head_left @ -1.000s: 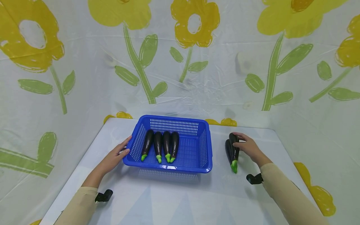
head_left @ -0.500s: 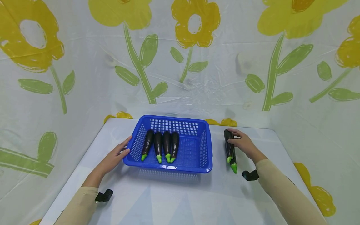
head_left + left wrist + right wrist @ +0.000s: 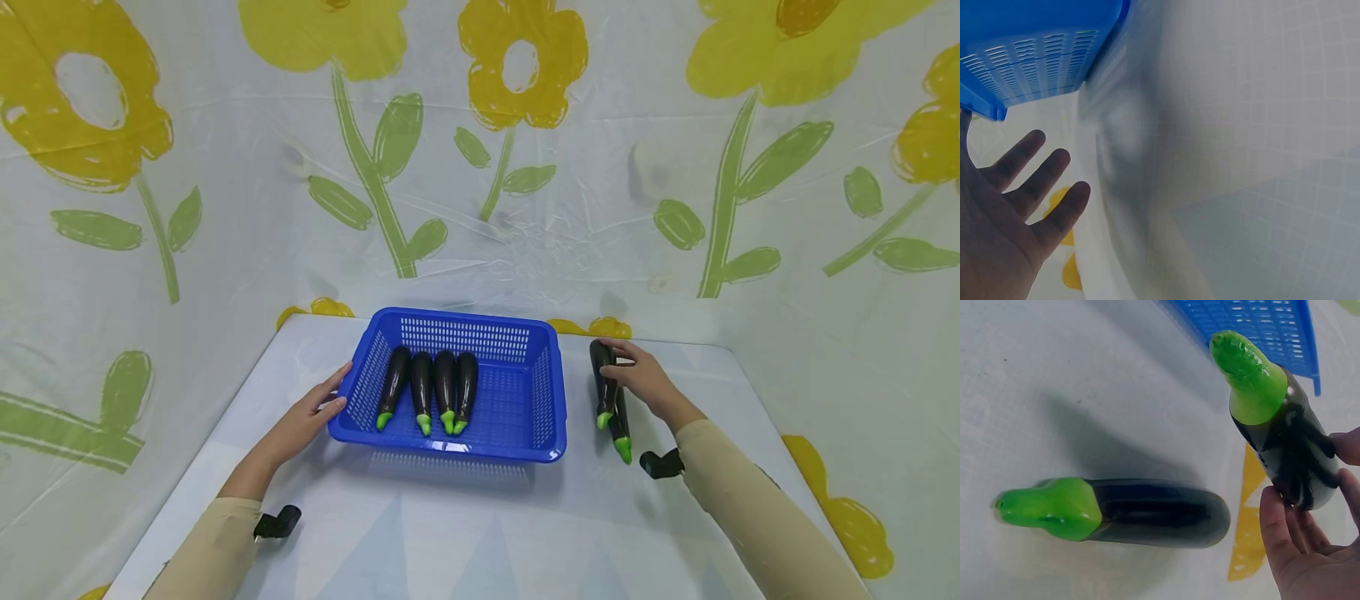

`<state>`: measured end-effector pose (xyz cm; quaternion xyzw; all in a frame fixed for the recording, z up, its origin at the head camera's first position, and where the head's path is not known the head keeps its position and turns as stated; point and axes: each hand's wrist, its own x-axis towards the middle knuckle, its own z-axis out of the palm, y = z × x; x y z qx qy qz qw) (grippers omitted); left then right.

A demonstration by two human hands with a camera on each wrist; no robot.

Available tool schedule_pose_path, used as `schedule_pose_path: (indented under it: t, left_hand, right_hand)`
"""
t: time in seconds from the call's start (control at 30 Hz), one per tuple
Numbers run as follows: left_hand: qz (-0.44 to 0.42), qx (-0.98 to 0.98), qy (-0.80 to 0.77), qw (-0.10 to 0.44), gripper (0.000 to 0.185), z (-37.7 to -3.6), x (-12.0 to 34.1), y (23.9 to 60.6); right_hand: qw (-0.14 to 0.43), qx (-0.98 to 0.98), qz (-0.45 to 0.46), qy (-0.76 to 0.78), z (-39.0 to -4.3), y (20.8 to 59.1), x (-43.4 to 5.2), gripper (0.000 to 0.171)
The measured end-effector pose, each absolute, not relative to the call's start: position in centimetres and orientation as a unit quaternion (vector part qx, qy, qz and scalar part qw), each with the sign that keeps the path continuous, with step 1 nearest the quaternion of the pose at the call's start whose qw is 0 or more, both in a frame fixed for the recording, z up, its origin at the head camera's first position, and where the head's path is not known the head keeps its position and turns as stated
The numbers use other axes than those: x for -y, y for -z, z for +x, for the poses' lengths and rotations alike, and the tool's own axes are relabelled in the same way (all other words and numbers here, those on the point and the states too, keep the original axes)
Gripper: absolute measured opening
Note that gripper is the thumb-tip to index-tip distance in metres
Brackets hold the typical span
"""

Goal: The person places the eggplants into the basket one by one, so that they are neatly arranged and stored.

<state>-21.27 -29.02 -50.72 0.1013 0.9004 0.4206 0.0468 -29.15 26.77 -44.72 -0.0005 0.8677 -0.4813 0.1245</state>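
Note:
My right hand [image 3: 641, 379] pinches a dark eggplant with a green stem [image 3: 1288, 431] near its round end, above the table. Below it, a second eggplant [image 3: 1154, 512] lies on the table, partly covered by the held one in the head view. My left hand [image 3: 303, 421] has its fingers spread, with fingertips at the left rim of a blue plastic basket [image 3: 450, 450]. In the left wrist view, several fingers of the left hand [image 3: 1004, 219] stretch out straight below the basket's side. Several eggplants [image 3: 422, 387] lie side by side in the basket's left half.
The white table [image 3: 450, 533] has a pale blue triangle pattern at its front. A hanging sheet printed with yellow flowers [image 3: 521, 62] encloses the back and sides. The basket's right half shows its bare mesh floor [image 3: 506, 400].
My right hand has lifted one eggplant from beside the other and moved it left, toward the basket. The left hand and the basket have stayed in place.

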Motion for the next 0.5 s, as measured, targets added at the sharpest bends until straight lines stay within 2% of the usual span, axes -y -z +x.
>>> schedule_pose_path:
  t: [0.5]
  left_hand:
    - [0.101,-0.899,-0.423,0.047,0.064,-21.29,29.03,50.85]
  right_hand:
    - [0.111,-0.862,-0.023,0.494,-29.4,43.96,-26.04,0.062]
